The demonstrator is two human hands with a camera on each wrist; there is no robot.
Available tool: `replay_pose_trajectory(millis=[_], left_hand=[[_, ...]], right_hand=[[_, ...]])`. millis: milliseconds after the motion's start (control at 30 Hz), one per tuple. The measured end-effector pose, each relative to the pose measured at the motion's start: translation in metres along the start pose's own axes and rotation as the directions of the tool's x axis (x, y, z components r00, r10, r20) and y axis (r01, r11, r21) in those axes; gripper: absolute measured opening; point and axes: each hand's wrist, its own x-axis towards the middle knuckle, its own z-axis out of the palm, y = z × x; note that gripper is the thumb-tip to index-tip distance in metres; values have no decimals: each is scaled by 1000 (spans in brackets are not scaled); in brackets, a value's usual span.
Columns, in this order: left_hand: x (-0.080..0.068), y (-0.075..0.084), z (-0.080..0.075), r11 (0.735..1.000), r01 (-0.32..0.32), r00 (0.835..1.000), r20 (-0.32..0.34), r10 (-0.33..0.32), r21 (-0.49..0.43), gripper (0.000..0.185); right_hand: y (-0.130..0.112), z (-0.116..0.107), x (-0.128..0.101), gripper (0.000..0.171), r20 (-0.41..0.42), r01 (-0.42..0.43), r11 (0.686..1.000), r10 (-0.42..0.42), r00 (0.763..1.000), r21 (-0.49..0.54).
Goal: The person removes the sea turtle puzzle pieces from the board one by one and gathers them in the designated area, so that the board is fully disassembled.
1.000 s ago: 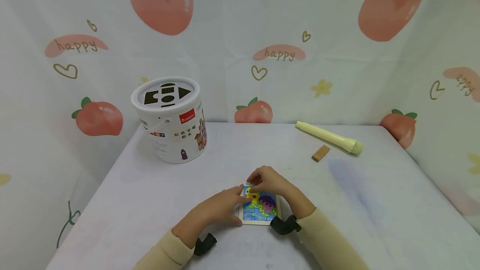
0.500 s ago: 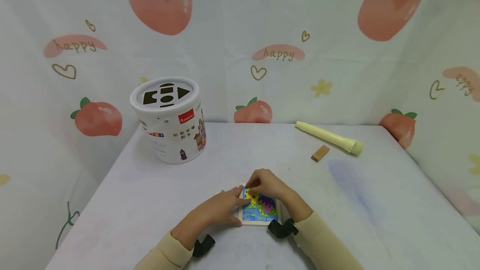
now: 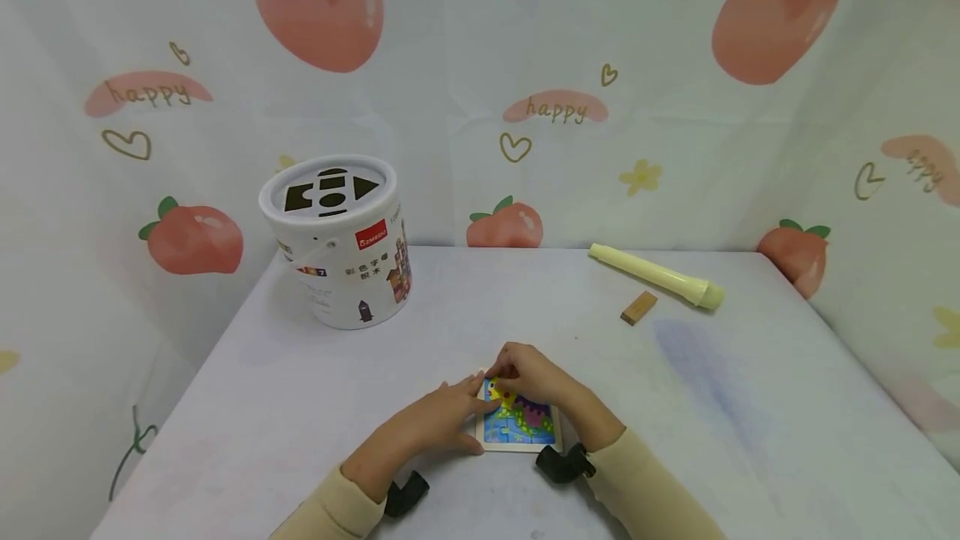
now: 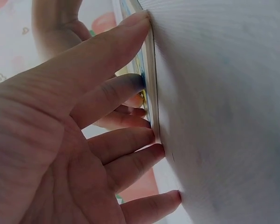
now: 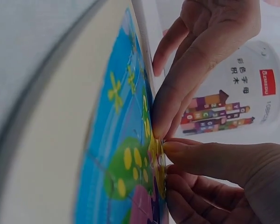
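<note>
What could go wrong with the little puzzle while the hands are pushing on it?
1. The right hand presses a yellow piece at the far corner of the puzzle; pushed in crooked, it might jam or lift the pieces beside it.
2. The left hand only steadies the board's left edge with straight fingers, so a hard push could slide the board across the smooth table.

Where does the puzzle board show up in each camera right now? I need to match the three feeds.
Head: the puzzle board lies flat, bottom centre, between both hands.
Left wrist: only its thin edge shows, upper centre, running down the frame, with left fingertips against it.
Right wrist: it fills the left half, seen edge-on and close.
Shared landmark: the left hand, touching the board's edge in all three views.
</note>
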Motion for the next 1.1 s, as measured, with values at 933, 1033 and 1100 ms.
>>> replay_pose_trajectory(millis=[933, 1033, 1100], left_hand=[[-1, 0, 2, 1000, 5, 1000, -1, -5, 4, 58], [-2, -1, 2, 1000, -8, 1000, 0, 8, 6, 57], [-2, -1, 1, 1000, -15, 1000, 0, 15, 7, 57]], right_hand=[[13, -3, 4, 11, -11, -142, 956, 150, 989, 255], [14, -4, 4, 11, -4, -138, 950, 145, 989, 281], [14, -5, 4, 11, 8, -137, 943, 142, 990, 302]])
